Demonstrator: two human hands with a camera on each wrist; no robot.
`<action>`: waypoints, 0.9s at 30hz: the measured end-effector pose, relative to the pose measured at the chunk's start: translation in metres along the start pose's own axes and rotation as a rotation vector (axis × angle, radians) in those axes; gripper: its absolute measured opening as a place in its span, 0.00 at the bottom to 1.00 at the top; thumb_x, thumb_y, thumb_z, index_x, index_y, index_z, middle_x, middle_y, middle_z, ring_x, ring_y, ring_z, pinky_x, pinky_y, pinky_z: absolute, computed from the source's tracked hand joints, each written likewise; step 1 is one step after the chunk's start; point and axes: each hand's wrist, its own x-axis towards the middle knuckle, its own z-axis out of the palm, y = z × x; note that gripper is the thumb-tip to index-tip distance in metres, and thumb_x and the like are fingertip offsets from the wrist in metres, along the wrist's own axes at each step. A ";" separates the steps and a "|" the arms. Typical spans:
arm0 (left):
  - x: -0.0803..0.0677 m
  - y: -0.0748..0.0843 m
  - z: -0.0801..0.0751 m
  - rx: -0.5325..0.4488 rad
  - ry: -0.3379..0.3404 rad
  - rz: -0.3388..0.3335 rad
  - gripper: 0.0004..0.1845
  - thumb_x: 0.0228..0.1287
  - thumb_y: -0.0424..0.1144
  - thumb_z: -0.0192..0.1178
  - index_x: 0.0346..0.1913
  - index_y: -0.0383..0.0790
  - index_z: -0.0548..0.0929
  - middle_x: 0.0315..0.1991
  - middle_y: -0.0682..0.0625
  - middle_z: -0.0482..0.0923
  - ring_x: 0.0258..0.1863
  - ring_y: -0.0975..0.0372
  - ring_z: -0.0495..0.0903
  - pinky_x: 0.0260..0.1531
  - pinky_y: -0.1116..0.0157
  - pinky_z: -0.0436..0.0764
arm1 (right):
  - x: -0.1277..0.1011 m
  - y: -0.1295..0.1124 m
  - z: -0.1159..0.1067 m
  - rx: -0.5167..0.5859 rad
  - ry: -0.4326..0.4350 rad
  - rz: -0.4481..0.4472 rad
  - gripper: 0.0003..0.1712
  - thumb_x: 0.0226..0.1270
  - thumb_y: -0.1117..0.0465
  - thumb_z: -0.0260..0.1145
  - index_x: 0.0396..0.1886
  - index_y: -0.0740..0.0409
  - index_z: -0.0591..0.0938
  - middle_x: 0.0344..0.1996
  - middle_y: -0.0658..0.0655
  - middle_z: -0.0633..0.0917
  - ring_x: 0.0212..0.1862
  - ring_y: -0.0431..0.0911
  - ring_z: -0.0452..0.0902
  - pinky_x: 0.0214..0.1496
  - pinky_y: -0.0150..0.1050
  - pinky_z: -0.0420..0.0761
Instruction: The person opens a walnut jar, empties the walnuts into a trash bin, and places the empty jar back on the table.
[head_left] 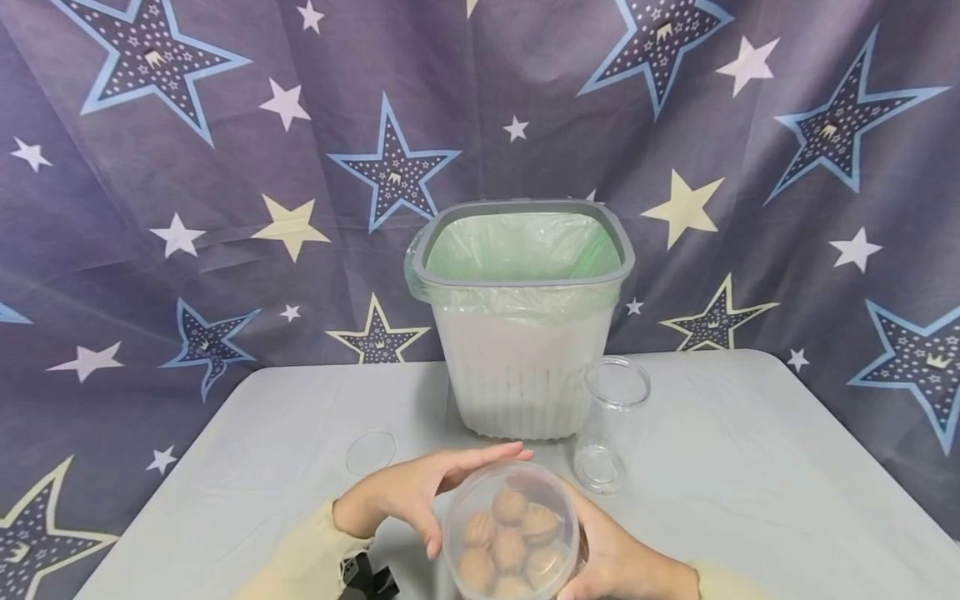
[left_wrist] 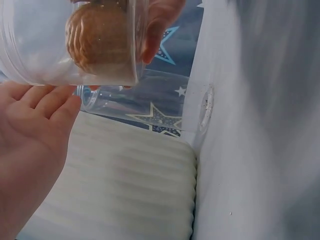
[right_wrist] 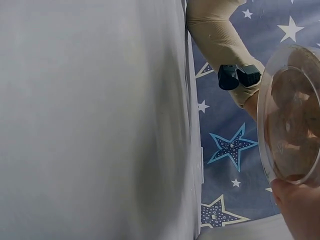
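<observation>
We are holding a clear container (head_left: 454, 521) above the bench (head_left: 750, 467), walnuts (head_left: 509, 548) clustering at its base. Our right hand (head_left: 618, 554) is gripping its side; our left hand (head_left: 416, 492) is spreading straight fingers beside it, but we cannot tell whether they are touching. Beyond, a bin (head_left: 525, 358) is wearing a green liner (head_left: 517, 242), and a tall clear jar (head_left: 618, 406) is standing beside it. A starry cloth (head_left: 480, 158) is hanging behind. The container is partly hiding our right fingers; a faint transparent disc (head_left: 371, 452) is lying leftward.

Cream, finely ribbed sleeves (right_wrist: 217, 42); black, blocky wrist-worn device (right_wrist: 239, 76).
</observation>
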 end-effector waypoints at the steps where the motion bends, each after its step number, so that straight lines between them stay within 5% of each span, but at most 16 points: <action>1: 0.000 -0.001 0.000 -0.005 -0.010 0.002 0.65 0.46 0.63 0.61 0.72 0.26 0.35 0.74 0.36 0.38 0.73 0.53 0.44 0.71 0.57 0.50 | 0.000 0.000 0.000 0.006 -0.001 0.001 0.55 0.55 0.51 0.71 0.72 0.64 0.49 0.68 0.71 0.58 0.68 0.54 0.59 0.67 0.40 0.64; 13: -0.002 -0.002 0.000 -0.050 -0.034 -0.027 0.66 0.46 0.60 0.66 0.72 0.27 0.33 0.73 0.33 0.34 0.74 0.53 0.43 0.71 0.53 0.48 | 0.003 -0.001 0.001 0.003 0.004 -0.001 0.56 0.54 0.50 0.71 0.72 0.64 0.49 0.68 0.71 0.58 0.68 0.55 0.59 0.68 0.40 0.63; 19: -0.002 -0.003 0.002 -0.064 0.004 -0.039 0.65 0.46 0.59 0.67 0.72 0.28 0.35 0.74 0.36 0.37 0.73 0.52 0.46 0.70 0.52 0.49 | 0.002 -0.001 -0.001 0.025 -0.008 0.009 0.58 0.53 0.49 0.72 0.73 0.64 0.48 0.68 0.73 0.56 0.68 0.54 0.58 0.68 0.39 0.64; 27: -0.004 0.001 0.010 -0.010 0.093 -0.075 0.64 0.46 0.60 0.66 0.73 0.30 0.38 0.74 0.37 0.41 0.73 0.53 0.49 0.70 0.56 0.52 | -0.002 -0.001 -0.006 -0.085 0.015 -0.008 0.58 0.53 0.50 0.73 0.73 0.63 0.48 0.70 0.69 0.56 0.70 0.52 0.56 0.68 0.36 0.61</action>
